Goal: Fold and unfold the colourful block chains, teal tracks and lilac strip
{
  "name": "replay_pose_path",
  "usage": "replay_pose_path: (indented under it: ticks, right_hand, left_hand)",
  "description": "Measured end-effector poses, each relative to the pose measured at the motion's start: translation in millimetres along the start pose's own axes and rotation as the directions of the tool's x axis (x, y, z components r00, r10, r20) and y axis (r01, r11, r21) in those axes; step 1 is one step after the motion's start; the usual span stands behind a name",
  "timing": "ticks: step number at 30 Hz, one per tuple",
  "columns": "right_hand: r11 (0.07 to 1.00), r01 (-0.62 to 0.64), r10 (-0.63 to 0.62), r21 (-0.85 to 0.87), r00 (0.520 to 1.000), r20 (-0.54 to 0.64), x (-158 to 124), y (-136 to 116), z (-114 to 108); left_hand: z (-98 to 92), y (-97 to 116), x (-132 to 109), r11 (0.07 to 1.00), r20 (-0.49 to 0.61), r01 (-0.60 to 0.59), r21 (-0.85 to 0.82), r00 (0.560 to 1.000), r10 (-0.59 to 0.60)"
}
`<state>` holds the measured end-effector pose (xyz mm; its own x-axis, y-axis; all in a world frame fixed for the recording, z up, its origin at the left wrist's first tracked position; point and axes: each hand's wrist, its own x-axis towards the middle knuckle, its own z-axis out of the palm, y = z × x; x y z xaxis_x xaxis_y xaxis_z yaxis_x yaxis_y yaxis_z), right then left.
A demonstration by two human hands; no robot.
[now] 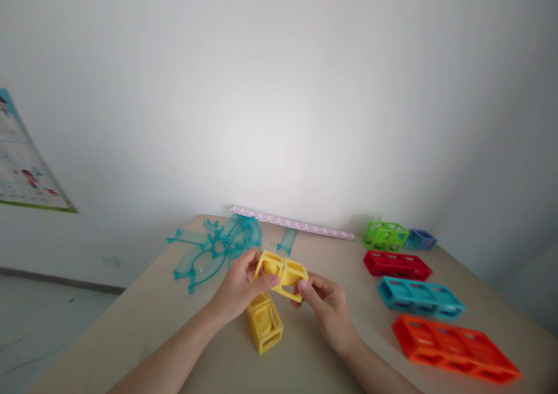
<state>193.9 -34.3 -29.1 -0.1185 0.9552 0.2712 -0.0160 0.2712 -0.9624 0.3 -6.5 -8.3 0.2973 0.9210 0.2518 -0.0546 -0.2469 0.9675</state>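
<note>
Between both hands, raised over the middle of the table, is a yellow block of open-framed cubes (293,273). My left hand (239,283) grips its left end, thumb across the front. At its right end, my right hand (325,307) pinches the lower corner between thumb and fingers. Below my left hand lies another yellow open-framed block (264,323); its far end is hidden, so I cannot tell whether it joins the held one.
Translucent teal track pieces (218,246) lie in a heap at the back left. A patterned lilac strip (296,222) runs along the wall. On the right are red (397,265), turquoise (421,296) and orange (455,347) cube rows, with a green frame block (385,236) and a blue block (424,239) behind.
</note>
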Motion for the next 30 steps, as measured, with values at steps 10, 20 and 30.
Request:
replay_pose_path:
  ticks: [10, 20, 30]
  right_hand:
    - [0.999, -0.006, 0.007, -0.051, 1.0, 0.018, 0.5, 2.5, -1.2]
    - [0.885, 0.238, -0.085, -0.399, 0.928, 0.363, -15.8, -4.7, 14.1]
    - [0.896, 0.182, 0.002, -0.405, 0.91, 0.414, -9.6, -5.8, 15.3]
  left_hand:
    - [1.4, 5.9, -3.0, 1.0, 0.0, 0.002, -0.029, 1.0, -0.002]
    - [-3.1, 5.7, 8.2, 0.786, -0.238, -0.045, -0.617, 0.962, -0.132]
    - [14.9, -1.2, 1.6, 0.801, -0.134, 0.064, -0.595, 0.975, -0.178]
